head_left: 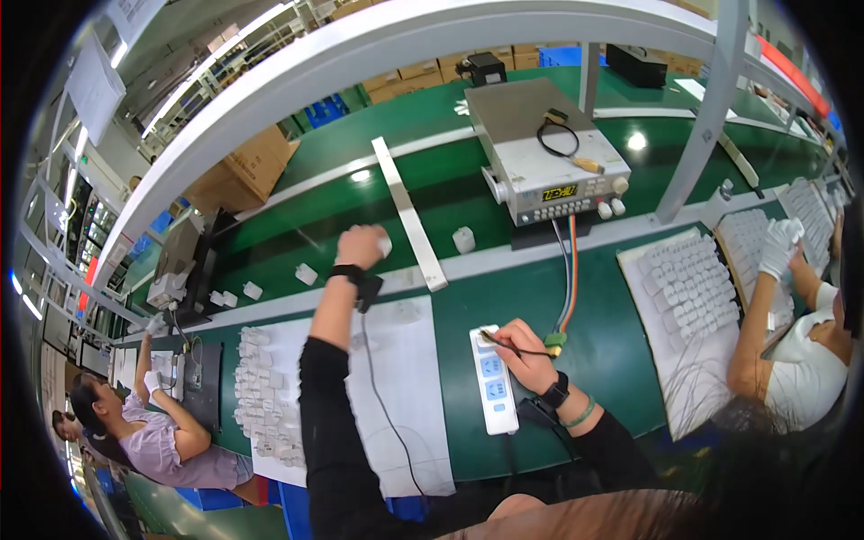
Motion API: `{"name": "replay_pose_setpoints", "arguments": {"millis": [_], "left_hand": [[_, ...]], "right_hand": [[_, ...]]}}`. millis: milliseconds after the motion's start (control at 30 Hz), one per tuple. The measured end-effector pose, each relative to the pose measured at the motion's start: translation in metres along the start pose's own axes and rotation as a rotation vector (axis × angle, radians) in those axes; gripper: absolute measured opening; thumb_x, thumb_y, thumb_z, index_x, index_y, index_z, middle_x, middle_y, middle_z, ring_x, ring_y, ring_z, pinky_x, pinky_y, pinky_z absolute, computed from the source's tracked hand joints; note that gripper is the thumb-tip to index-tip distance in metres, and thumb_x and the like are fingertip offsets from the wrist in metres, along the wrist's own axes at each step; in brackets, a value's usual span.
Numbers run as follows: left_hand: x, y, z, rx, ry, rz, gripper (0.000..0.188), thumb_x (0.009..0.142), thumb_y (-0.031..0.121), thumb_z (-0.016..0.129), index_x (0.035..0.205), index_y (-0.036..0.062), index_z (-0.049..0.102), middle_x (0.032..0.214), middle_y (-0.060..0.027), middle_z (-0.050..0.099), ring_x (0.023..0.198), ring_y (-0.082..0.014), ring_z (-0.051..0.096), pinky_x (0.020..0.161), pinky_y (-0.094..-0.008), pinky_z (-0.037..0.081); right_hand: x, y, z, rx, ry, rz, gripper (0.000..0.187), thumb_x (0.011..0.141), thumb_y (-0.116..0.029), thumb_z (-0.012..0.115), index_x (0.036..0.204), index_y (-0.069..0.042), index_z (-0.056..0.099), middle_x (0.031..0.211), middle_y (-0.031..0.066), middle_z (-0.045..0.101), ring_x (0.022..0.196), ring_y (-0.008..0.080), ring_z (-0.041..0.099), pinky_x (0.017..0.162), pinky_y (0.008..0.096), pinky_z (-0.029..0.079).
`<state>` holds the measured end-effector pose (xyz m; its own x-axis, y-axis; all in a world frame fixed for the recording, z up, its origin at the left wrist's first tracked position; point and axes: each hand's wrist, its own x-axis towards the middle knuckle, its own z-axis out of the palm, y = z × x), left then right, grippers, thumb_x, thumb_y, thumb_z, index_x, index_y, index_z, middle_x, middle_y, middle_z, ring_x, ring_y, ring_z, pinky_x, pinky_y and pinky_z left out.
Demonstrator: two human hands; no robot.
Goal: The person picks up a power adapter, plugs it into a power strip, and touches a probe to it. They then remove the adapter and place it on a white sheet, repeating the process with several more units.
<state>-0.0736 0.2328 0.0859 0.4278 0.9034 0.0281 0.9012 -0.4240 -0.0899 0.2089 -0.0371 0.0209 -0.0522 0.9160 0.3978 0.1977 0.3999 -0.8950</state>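
My left hand (360, 247) is stretched out over the far green belt, its fingers closed round a small white block (385, 245) that looks like a charger. Close to the white power strip (494, 382) with blue sockets, my right hand (526, 355) pinches a thin black cable (504, 343). A green connector (555, 340) sits just beside its fingers, joined to coloured wires (572, 279) that run up to a grey bench instrument (549, 148) with a lit display. My fingers partly hide the strip's top end. Both wrists wear black bands.
Several white blocks (306, 274) stand on the belt, crossed by a white bar (407, 211). Many more white blocks (263, 396) lie on white sheeting at left, others on a tray (688, 292) at right. Co-workers sit either side; one gloved hand (779, 247) is at right.
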Motion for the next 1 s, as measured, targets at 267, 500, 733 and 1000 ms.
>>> {"name": "replay_pose_setpoints", "arguments": {"millis": [267,500,733,1000], "left_hand": [[-0.185,0.138,-0.016,-1.716,-0.017,-0.005,0.047,0.083,0.003,0.066,0.123,0.0066,0.042,0.11,-0.0074,0.061,0.106,-0.0181,0.06,0.087,-0.033,0.051],[-0.216,0.211,0.035,-1.477,-0.043,0.031,0.047,0.078,0.006,0.075,0.115,0.003,0.046,0.109,-0.0093,0.064,0.101,-0.0164,0.062,0.092,-0.0305,0.048],[-0.226,0.219,0.041,-0.964,0.137,0.239,0.046,0.074,0.009,0.078,0.11,0.0021,0.05,0.108,-0.0091,0.064,0.107,-0.0182,0.058,0.094,-0.0322,0.046],[-0.199,0.192,0.046,-1.443,-0.123,0.365,0.049,0.074,0.011,0.077,0.117,0.0036,0.055,0.122,-0.0077,0.056,0.107,-0.0179,0.056,0.092,-0.0309,0.045]], "right_hand": [[0.01,0.003,-0.019,0.011,-0.056,0.052,0.015,0.087,-0.009,0.062,0.098,-0.001,0.057,0.087,0.0063,0.049,0.073,0.0144,0.049,0.064,0.0254,0.041],[0.011,-0.003,-0.019,0.169,-0.141,0.148,0.016,0.09,-0.013,0.062,0.099,0.0,0.059,0.091,0.0035,0.054,0.077,0.0089,0.052,0.067,0.0229,0.044],[0.012,0.002,-0.016,0.264,-0.184,0.199,0.018,0.091,-0.014,0.062,0.104,-0.001,0.059,0.093,-0.001,0.056,0.079,0.0046,0.051,0.07,0.0195,0.043],[0.012,0.001,-0.022,0.319,-0.074,0.122,0.028,0.088,-0.009,0.06,0.116,-0.004,0.058,0.102,0.0054,0.061,0.09,0.0128,0.06,0.081,0.0273,0.049]]}}
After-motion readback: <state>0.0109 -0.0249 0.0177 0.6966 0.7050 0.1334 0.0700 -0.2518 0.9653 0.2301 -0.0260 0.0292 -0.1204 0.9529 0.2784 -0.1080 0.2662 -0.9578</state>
